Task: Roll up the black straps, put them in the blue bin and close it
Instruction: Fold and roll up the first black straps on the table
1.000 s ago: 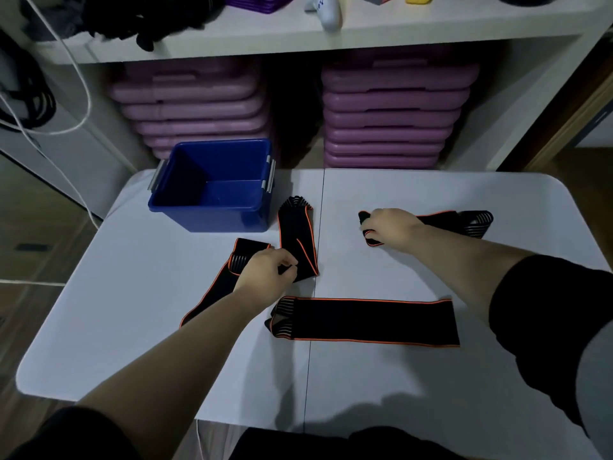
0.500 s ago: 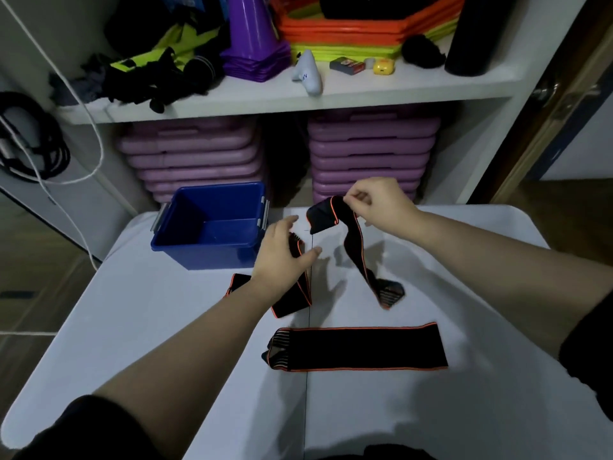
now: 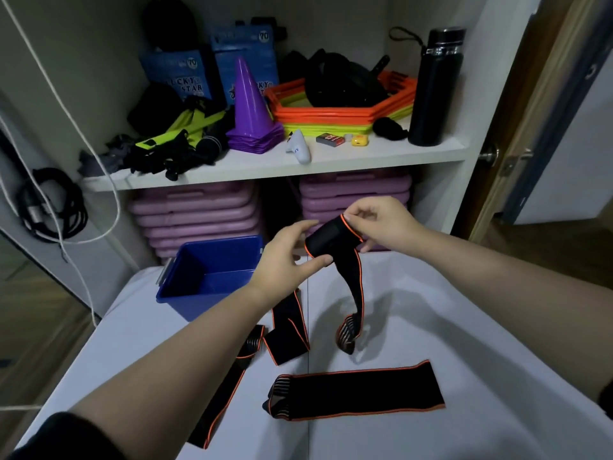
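Note:
A black strap with orange edging [image 3: 331, 240] is held up above the white table [image 3: 431, 327], its top end curled into a partial roll. My left hand [image 3: 285, 260] grips the roll's left side and my right hand [image 3: 378, 224] pinches its upper right edge. The strap's tail hangs down to the table. Three more black straps lie flat: one [image 3: 358, 390] in front, one [image 3: 288, 330] in the middle, one [image 3: 225, 386] partly under my left forearm. The blue bin [image 3: 205, 277] stands open and looks empty at the table's back left; no lid is visible.
Behind the table a white shelf [image 3: 282, 167] carries purple cones [image 3: 252, 111], orange and yellow hexagon rings, a black bottle [image 3: 434, 84] and small items. Stacked pink boards [image 3: 195, 217] fill the space below. Cables hang at the left; a door stands at the right.
My right hand lifted a strap off the table by its end. My left hand left the straps on the table and joined it; the strap's top is now curled into a roll.

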